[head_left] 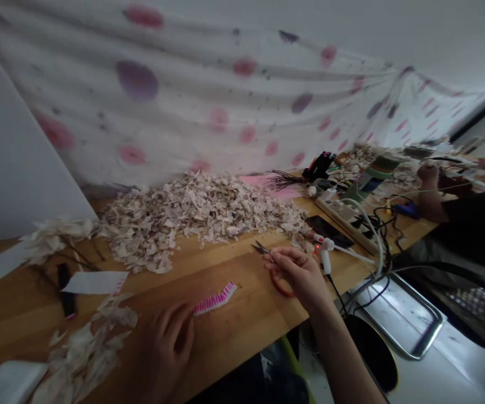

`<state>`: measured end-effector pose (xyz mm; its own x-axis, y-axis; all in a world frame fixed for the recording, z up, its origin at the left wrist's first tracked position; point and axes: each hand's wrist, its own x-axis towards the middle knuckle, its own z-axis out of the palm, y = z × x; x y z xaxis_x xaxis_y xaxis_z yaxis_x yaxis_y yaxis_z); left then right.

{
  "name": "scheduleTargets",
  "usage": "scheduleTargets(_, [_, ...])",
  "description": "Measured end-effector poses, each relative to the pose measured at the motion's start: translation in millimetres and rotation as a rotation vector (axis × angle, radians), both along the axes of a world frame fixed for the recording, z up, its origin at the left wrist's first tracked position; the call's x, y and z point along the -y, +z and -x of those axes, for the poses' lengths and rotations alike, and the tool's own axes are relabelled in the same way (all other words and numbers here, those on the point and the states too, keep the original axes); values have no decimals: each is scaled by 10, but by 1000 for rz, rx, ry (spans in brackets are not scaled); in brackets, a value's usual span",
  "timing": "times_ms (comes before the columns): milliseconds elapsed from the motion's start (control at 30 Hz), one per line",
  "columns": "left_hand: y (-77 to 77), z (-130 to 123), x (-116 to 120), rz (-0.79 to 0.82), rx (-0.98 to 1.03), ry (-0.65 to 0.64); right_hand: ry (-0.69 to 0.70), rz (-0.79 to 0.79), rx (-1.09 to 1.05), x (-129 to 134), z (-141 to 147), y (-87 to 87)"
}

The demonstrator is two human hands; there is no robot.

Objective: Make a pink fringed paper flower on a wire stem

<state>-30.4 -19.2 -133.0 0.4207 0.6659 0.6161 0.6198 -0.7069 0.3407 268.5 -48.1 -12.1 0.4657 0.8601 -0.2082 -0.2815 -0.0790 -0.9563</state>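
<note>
My left hand (170,339) is at the table's near side, fingers curled and closed on the left end of a white paper strip with pink stripes (213,302). The strip's free end bends up to the right. My right hand (296,275) is closed around the middle of a pair of scissors (283,285). Their dark blades stick out past my fingertips, pointing to the upper left, and part of the red handle shows below my palm. A large heap of pale, dry petal-like flakes (200,210) lies beyond both hands.
To the right are a white glue gun (325,258) with a red light, a dark phone (328,231) and a power strip (347,216) with tangled cords. Loose pale petals (86,353) lie at left. Another person's hand (429,185) is at far right.
</note>
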Motion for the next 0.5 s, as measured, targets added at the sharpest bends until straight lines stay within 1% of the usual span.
scheduleTargets(200, [-21,3,-31,-75,-8,16,8,-94,92,220,5,66])
scheduleTargets(300, [-27,4,-52,-114,-14,6,-25,-138,182,295,21,83])
scheduleTargets(400, [-26,14,-64,-145,-12,-1,-111,-166,306,399,-32,137])
scheduleTargets(467, [-22,24,-67,-157,-10,-5,-200,-170,398,539,-184,195])
scheduleTargets(500, [-19,27,-68,-163,-9,-7,-257,-164,445,641,-310,226])
